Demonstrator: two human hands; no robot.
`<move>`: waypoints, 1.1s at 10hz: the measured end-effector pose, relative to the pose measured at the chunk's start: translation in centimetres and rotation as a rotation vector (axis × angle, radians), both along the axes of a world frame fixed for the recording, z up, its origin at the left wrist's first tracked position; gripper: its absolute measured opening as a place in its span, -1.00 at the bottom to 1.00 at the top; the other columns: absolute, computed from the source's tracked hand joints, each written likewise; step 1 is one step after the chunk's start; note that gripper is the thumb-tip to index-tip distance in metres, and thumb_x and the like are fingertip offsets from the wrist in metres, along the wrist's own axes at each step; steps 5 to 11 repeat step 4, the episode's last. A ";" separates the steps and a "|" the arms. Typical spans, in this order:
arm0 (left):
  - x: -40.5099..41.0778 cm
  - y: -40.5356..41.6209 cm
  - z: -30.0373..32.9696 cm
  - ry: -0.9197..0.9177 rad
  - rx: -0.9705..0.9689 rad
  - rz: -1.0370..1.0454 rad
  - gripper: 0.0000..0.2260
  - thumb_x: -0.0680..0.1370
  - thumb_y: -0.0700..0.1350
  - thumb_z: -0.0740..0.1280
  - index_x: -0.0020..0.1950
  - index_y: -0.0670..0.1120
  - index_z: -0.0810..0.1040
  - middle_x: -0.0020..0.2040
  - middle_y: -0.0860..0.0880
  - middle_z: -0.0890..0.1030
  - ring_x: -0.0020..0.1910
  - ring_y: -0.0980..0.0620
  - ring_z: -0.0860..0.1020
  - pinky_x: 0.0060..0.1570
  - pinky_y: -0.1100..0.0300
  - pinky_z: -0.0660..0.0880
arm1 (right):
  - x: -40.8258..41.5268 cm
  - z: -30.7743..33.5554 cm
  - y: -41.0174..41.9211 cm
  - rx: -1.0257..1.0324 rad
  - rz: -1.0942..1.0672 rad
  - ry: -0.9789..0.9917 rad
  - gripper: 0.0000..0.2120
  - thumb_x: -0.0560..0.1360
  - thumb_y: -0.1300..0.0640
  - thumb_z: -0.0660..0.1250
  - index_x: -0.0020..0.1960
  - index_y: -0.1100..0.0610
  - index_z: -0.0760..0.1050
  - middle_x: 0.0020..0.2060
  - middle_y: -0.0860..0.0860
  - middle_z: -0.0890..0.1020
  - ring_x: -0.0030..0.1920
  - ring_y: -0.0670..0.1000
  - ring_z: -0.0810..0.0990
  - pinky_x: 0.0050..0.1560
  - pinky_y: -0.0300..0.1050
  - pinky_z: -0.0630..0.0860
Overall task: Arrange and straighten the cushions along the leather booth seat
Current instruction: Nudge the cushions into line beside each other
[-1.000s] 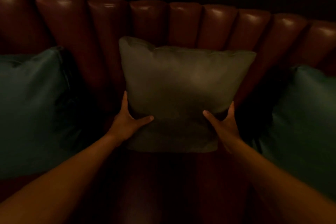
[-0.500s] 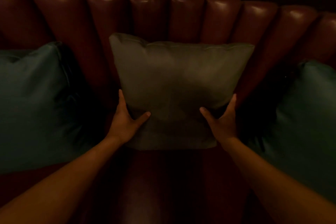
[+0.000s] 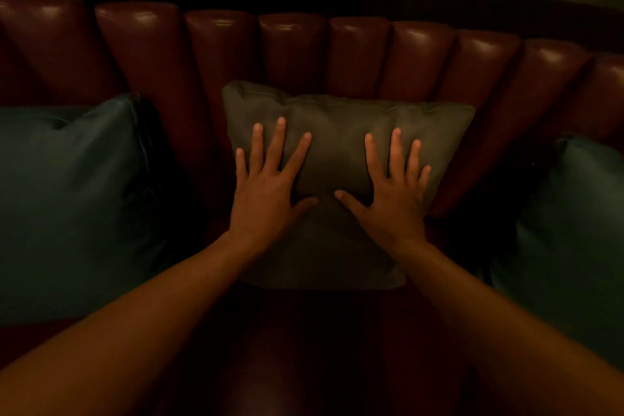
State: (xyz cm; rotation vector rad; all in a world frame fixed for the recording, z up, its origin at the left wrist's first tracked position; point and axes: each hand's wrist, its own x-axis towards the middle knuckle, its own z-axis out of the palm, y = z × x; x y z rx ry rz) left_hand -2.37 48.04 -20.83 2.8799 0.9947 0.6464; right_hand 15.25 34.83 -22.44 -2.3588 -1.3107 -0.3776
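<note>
Cushion [image 3: 341, 118] leans on the booth back [image 3: 290, 47]; left hand [image 3: 266, 186] and right hand [image 3: 391, 192] press it flat, fingers spread, at 12 o'clock.

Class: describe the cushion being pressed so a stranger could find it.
Start at the ribbed red leather backrest. Three cushions lean along it; take the middle cushion. It is grey-olive, unlike its teal neighbours, with both hands flat on it.
</note>
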 end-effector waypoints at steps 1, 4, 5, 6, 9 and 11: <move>0.2 0.0 0.5 0.008 -0.035 0.001 -0.03 0.44 0.28 0.43 0.64 0.20 -0.14 0.66 -0.02 -0.26 0.62 -0.22 -0.26 0.51 -0.37 0.00 | 0.1 0.2 0.0 -0.037 -0.013 0.030 -0.06 0.48 -0.48 0.21 0.67 -0.18 -0.17 0.67 0.05 -0.20 0.64 0.27 -0.24 0.54 0.45 -0.10; -3.2 -0.1 8.1 -0.028 -0.046 0.022 -0.14 0.52 0.32 0.27 0.64 0.18 -0.18 0.67 -0.03 -0.18 0.63 -0.17 -0.21 0.54 -0.32 0.03 | -2.3 7.2 -0.3 -0.012 0.028 0.059 -0.09 0.51 -0.45 0.22 0.67 -0.18 -0.13 0.68 0.10 -0.11 0.65 0.25 -0.15 0.58 0.32 -0.09; -3.2 -0.1 8.1 -0.028 -0.046 0.022 -0.14 0.52 0.32 0.27 0.64 0.18 -0.18 0.67 -0.03 -0.18 0.63 -0.17 -0.21 0.54 -0.32 0.03 | -2.3 7.2 -0.3 -0.012 0.028 0.059 -0.09 0.51 -0.45 0.22 0.67 -0.18 -0.13 0.68 0.10 -0.11 0.65 0.25 -0.15 0.58 0.32 -0.09; -3.2 -0.1 8.1 -0.028 -0.046 0.022 -0.14 0.52 0.32 0.27 0.64 0.18 -0.18 0.67 -0.03 -0.18 0.63 -0.17 -0.21 0.54 -0.32 0.03 | -2.3 7.2 -0.3 -0.012 0.028 0.059 -0.09 0.51 -0.45 0.22 0.67 -0.18 -0.13 0.68 0.10 -0.11 0.65 0.25 -0.15 0.58 0.32 -0.09; -3.2 -0.1 8.1 -0.028 -0.046 0.022 -0.14 0.52 0.32 0.27 0.64 0.18 -0.18 0.67 -0.03 -0.18 0.63 -0.17 -0.21 0.54 -0.32 0.03 | -2.3 7.2 -0.3 -0.012 0.028 0.059 -0.09 0.51 -0.45 0.22 0.67 -0.18 -0.13 0.68 0.10 -0.11 0.65 0.25 -0.15 0.58 0.32 -0.09; -3.2 -0.1 8.1 -0.028 -0.046 0.022 -0.14 0.52 0.32 0.27 0.64 0.18 -0.18 0.67 -0.03 -0.18 0.63 -0.17 -0.21 0.54 -0.32 0.03 | -2.3 7.2 -0.3 -0.012 0.028 0.059 -0.09 0.51 -0.45 0.22 0.67 -0.18 -0.13 0.68 0.10 -0.11 0.65 0.25 -0.15 0.58 0.32 -0.09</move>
